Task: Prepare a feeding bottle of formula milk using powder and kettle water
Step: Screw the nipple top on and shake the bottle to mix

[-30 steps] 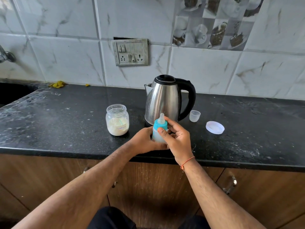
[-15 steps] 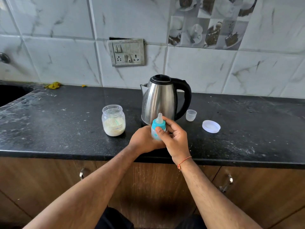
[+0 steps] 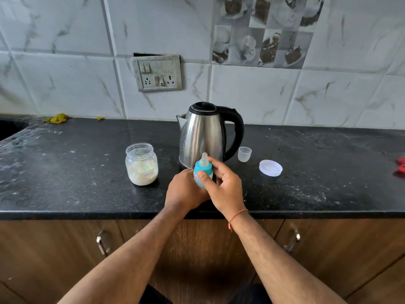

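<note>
A small feeding bottle (image 3: 203,170) with a teal collar and clear teat stands upright near the front edge of the black counter (image 3: 65,172). My left hand (image 3: 186,190) grips the bottle's body, which it mostly hides. My right hand (image 3: 223,183) pinches the teal collar with thumb and fingers. Just behind the bottle stands a steel kettle (image 3: 203,134) with a black lid and handle. An open glass jar of white formula powder (image 3: 141,164) sits to the left. At the right lie a small clear cup (image 3: 244,154) and the white jar lid (image 3: 270,168).
A switch and socket plate (image 3: 157,72) is on the tiled wall behind the kettle. A sink edge (image 3: 8,128) shows at the far left, with a yellow scrap (image 3: 57,118) beside it. Something red (image 3: 401,165) lies at the right edge. Cabinet handles (image 3: 103,242) sit below the counter.
Both hands stay on the bottle at the same spot on the counter. My right thumb has shifted slightly on the teal collar. The camera has tilted a little.
</note>
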